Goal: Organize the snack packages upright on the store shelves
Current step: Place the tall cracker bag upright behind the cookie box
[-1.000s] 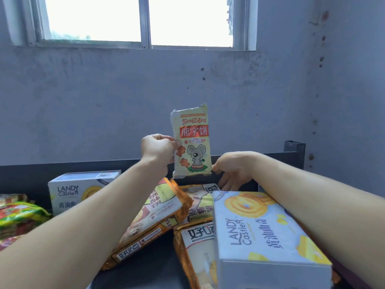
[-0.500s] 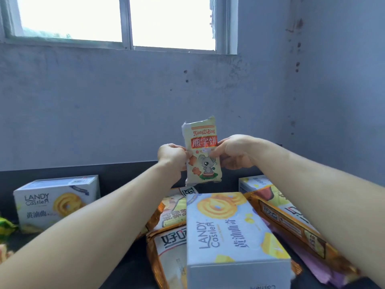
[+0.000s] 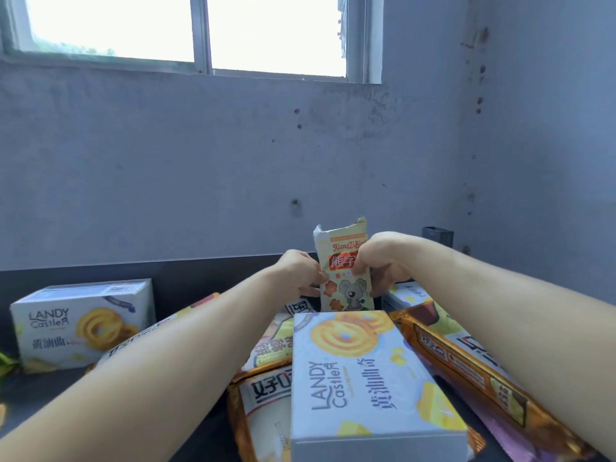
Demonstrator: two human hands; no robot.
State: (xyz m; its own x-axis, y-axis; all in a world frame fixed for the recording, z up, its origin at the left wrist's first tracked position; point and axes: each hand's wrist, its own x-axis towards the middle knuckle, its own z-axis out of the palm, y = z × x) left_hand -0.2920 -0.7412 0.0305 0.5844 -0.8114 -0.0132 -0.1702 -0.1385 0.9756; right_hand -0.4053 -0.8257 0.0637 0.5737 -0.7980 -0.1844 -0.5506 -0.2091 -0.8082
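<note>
Our fingers [image 3: 361,266] are curled and pinching the small pale-yellow plastic snack packet with a grey cartoon mouse and a red label [image 3: 348,293]: the left hand [image 3: 300,275] nips its left edge, and the right hand [image 3: 380,261] wraps over its right edge and part of the red label. We hold the packet upright, face towards us, at the back of the dark shelf [image 3: 186,278], just behind the pale-blue cardboard biscuit box lying flat [image 3: 370,378]. Its foot is hidden behind that box, so we cannot tell whether it touches the shelf. We judge that we are setting this packet down to stand near the shelf's back. The next move calls for lowering it squarely, giving it something to lean against, and letting go gently, since so thin and light a packet may topple. Its top seam is crumpled and bent, and its body looks flat and soft. Around it the orange-gold foil bags [image 3: 466,368] lie flat or aslant, and a second pale-blue biscuit box [image 3: 83,325] stands at the left, so much tidying is, we think, left to do.
</note>
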